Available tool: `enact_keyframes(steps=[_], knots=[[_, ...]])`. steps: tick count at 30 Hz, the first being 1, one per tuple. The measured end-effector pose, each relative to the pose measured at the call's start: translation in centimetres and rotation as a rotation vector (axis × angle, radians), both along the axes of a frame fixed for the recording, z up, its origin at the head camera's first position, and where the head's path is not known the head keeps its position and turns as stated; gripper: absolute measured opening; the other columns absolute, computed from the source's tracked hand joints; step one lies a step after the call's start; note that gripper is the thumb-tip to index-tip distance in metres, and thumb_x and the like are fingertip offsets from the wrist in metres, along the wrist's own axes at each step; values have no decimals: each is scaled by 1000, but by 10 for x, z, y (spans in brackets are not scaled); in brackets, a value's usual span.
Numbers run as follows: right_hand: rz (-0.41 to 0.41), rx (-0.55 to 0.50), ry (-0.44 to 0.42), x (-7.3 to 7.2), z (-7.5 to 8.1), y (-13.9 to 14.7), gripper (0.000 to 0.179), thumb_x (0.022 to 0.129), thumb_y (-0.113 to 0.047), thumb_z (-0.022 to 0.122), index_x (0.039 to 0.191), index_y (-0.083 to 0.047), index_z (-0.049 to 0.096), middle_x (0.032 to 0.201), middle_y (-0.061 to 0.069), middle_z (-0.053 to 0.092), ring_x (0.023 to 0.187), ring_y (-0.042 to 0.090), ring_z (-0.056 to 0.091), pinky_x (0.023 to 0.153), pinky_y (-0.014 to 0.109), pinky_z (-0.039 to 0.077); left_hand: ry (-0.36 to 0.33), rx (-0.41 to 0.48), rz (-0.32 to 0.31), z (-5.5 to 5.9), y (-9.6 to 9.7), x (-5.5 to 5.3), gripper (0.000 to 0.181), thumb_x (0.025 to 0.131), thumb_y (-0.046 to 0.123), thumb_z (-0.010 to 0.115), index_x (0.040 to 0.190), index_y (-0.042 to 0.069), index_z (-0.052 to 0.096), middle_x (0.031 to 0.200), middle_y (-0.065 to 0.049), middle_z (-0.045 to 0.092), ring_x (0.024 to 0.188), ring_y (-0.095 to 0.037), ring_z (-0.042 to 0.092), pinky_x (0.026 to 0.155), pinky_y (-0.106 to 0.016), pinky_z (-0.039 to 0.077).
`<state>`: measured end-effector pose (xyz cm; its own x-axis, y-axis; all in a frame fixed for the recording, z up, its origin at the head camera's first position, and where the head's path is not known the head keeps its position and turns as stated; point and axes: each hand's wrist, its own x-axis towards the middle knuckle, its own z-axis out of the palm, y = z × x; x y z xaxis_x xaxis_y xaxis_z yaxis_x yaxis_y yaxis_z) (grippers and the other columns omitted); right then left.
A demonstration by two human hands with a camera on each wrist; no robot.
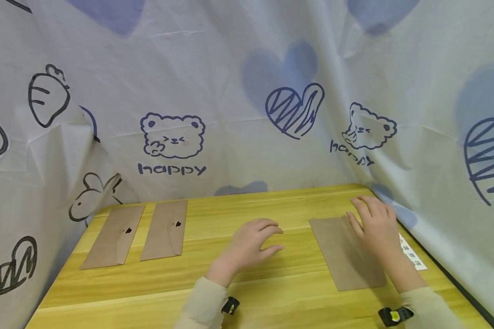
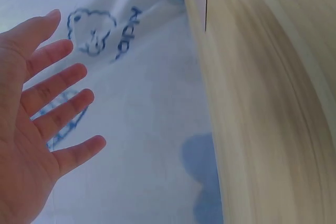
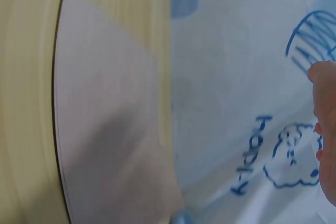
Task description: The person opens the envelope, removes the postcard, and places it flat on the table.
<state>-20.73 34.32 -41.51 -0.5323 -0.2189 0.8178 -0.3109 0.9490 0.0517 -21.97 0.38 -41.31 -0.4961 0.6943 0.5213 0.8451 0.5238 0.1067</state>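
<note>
My left hand hovers over the middle of the table with nothing in it; the left wrist view shows its palm with fingers spread. My right hand is raised above a brown paper piece, perhaps an envelope, and casts a shadow on it. Fingers and thumb are apart there, holding nothing. In the right wrist view the brown paper lies flat, away from the hand. A white sheet with small dark prints lies partly hidden behind the right forearm.
Two brown envelopes, a left one and one beside it, lie at the table's left, each with a small black mark near its flap. A white cloth with drawings hangs around the wooden table.
</note>
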Motion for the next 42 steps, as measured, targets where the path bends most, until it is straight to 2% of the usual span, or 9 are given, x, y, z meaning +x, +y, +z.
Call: enact_keyframes(steps=[4, 8, 14, 17, 25, 29, 35, 42], knots=[[53, -41, 32, 1, -4, -27, 54, 102, -46, 37, 118, -1, 62, 115, 22, 62, 106, 40, 57, 83, 62, 44, 3, 40, 66, -2, -19, 0, 35, 90, 39, 69, 118, 17, 67, 122, 0, 66, 116, -17, 61, 101, -35, 49], [101, -59, 19, 4, -9, -56, 49, 102, -42, 40, 120, -2, 62, 116, 21, 62, 106, 41, 58, 86, 61, 45, 7, 78, 113, -3, -36, 0, 36, 89, 37, 70, 118, 16, 67, 123, -1, 65, 117, -19, 61, 102, -38, 49], [106, 49, -41, 7, -15, -92, 48, 103, -43, 41, 127, -7, 61, 121, 17, 61, 106, 35, 61, 85, 51, 51, 22, 163, 206, -11, -64, -5, 37, 85, 33, 75, 116, 13, 68, 122, -5, 66, 115, -24, 61, 100, -41, 49], [134, 81, -50, 6, -21, -106, 49, 103, -44, 39, 127, -7, 60, 122, 17, 60, 107, 34, 61, 83, 49, 52, 6, 193, 260, -17, -80, -9, 39, 84, 32, 76, 117, 12, 68, 122, -8, 66, 116, -27, 61, 100, -44, 49], [285, 41, -67, 0, -39, -150, 46, 104, -42, 39, 124, -7, 61, 122, 18, 59, 113, 35, 57, 87, 53, 50, -50, 245, 387, -26, -116, -17, 44, 84, 32, 76, 121, 10, 66, 126, -14, 63, 119, -34, 57, 101, -56, 44], [299, 85, -151, 2, -43, -174, 45, 103, -43, 40, 129, -10, 58, 128, 15, 58, 120, 34, 55, 93, 53, 49, -90, 264, 473, -28, -133, -19, 45, 84, 32, 76, 122, 11, 65, 130, -16, 60, 124, -38, 52, 105, -64, 36], [305, 181, -302, 8, -45, -209, 50, 96, -40, 56, 139, -15, 51, 139, 10, 53, 132, 29, 48, 104, 48, 45, -174, 232, 599, -34, -160, -21, 47, 88, 36, 71, 127, 11, 61, 138, -17, 54, 137, -41, 39, 112, -69, 21], [324, 311, -476, 8, -51, -249, 57, 99, -46, 49, 147, -18, 41, 152, 6, 42, 144, 25, 36, 116, 43, 34, -274, 252, 697, -40, -190, -18, 50, 90, 37, 68, 131, 11, 57, 144, -21, 46, 142, -45, 28, 111, -72, 13]])
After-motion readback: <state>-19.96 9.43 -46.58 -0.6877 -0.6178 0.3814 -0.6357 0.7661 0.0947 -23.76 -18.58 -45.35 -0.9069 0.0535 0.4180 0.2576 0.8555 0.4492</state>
